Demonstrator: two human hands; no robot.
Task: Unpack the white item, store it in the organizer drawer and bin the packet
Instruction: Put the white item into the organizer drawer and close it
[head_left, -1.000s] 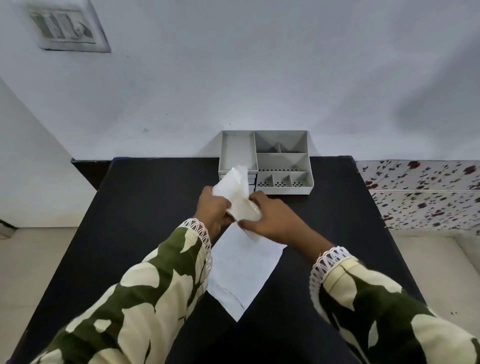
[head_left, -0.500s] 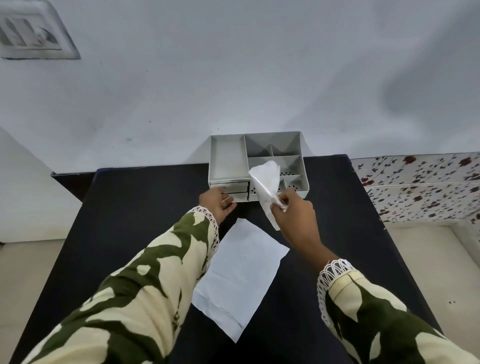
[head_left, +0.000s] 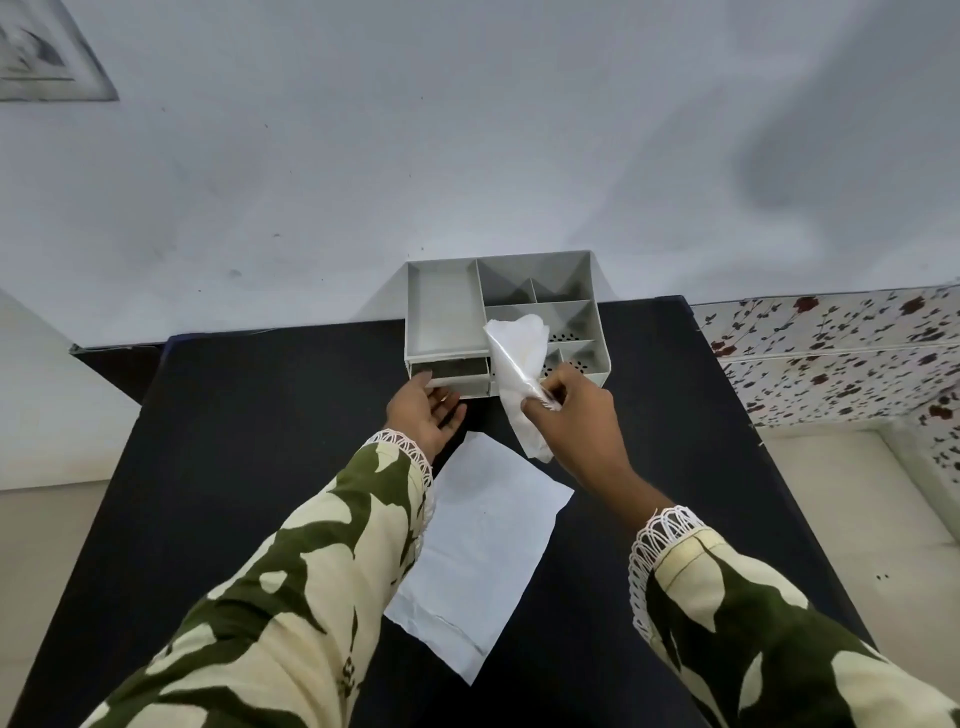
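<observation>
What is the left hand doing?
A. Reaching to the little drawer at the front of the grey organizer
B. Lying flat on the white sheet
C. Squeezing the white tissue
A: the left hand has its fingertips at the drawer of the organizer, while the right hand holds the tissue.

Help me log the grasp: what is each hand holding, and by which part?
The right hand pinches the white item near its gathered middle, both ends free. The left hand holds nothing; its fingertips are at the organizer drawer front.
</observation>
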